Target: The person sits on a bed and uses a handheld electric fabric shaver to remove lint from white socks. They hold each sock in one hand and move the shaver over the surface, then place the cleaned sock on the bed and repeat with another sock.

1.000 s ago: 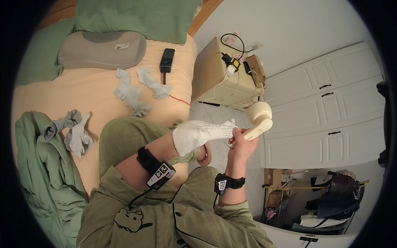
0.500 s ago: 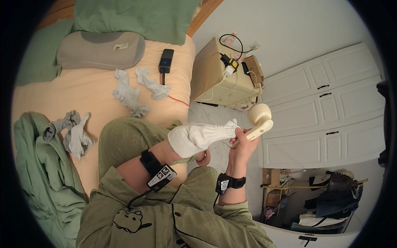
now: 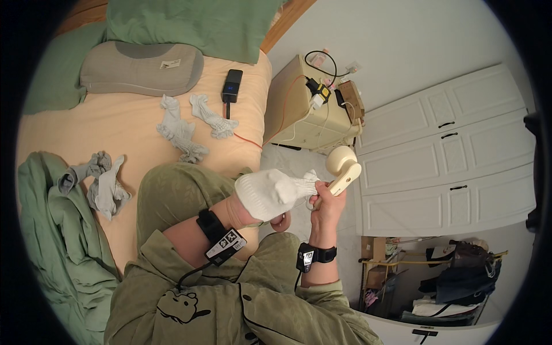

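A white ribbed sock (image 3: 265,194) is pulled over my left hand (image 3: 240,211) up to the wrist. The cloth hides its fingers, and a rounded bump pushes up beneath the knit. My right hand (image 3: 328,206) is closed around the handle of a cream fabric shaver (image 3: 343,165), whose round head points up and away. Between that hand's thumb and fingers the loose toe end of the sock is also pinched. Black straps with small tagged boxes circle both my wrists.
Crumpled light grey socks (image 3: 178,131) lie on the peach bed sheet (image 3: 241,155), with darker grey ones (image 3: 106,187) at the left. A black power bank (image 3: 232,86) has a cable attached. A cream bedside cabinet (image 3: 293,109) and white wardrobe (image 3: 425,155) stand to the right.
My right hand has come left toward my left hand, bringing the shaver with it. The sock's toe end is less stretched and bunches up more.
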Demonstrator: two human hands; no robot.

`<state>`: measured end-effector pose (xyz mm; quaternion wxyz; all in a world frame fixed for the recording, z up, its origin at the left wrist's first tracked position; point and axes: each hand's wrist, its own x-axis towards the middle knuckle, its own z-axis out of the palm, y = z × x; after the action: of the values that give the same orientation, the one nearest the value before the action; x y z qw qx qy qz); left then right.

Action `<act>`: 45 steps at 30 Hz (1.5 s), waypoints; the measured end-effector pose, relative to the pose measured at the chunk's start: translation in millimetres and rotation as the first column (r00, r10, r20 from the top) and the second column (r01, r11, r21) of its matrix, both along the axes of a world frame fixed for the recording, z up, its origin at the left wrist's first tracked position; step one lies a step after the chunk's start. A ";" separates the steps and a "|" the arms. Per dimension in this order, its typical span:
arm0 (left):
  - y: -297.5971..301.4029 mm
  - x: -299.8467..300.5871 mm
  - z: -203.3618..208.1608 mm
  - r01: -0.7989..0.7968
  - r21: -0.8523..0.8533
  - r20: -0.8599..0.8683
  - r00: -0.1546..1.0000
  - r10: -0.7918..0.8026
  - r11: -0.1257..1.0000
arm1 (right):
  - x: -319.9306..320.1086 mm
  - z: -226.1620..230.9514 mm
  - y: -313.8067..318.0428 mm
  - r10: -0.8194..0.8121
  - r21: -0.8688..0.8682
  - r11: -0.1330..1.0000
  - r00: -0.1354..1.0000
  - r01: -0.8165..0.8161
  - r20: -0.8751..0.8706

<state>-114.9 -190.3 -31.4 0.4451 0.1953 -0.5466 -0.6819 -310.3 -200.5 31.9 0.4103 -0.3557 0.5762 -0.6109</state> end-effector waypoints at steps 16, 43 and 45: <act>-6.4 -0.3 2.4 0.504 0.421 -0.881 0.426 0.207 0.754 | -10.0 36.8 67.6 0.379 -0.122 0.921 0.923 -0.370 0.061; -11.8 5.8 18.8 0.442 0.263 -0.854 0.521 -0.006 0.858 | 25.7 51.6 77.5 0.504 0.126 0.863 0.823 -0.488 -0.262; -11.3 5.8 19.3 0.456 0.301 -0.855 0.519 0.025 0.838 | 23.0 55.2 70.0 0.343 0.211 0.933 0.896 -0.291 -0.282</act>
<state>-109.1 -201.6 -12.1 0.4919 -0.1175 -0.0971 -0.8572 -287.3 -130.5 87.1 0.4356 -0.5028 0.6161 -0.4217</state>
